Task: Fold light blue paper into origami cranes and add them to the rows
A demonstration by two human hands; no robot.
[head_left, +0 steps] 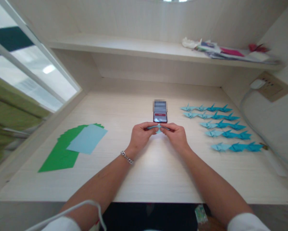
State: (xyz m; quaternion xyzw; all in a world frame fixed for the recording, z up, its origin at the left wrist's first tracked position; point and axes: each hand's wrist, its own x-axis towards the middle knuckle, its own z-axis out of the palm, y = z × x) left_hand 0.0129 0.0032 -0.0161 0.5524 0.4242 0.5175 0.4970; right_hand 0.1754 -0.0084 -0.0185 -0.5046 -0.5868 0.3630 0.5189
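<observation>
My left hand [141, 134] and my right hand [176, 136] meet above the middle of the desk. Both pinch a small light blue folded paper piece [158, 127], one at each end. Most of the piece is hidden by my fingers. A silver bracelet [127, 157] sits on my left wrist. Just beyond my hands a phone [160, 114] lies on the desk.
Green paper sheets [59, 154] with a light blue sheet [87, 139] on top lie at the left. Several blue folded paper cranes [222, 126] stand in rows at the right. A shelf [134, 48] above holds papers [227, 51]. A wall socket with a plug [259, 84] is far right.
</observation>
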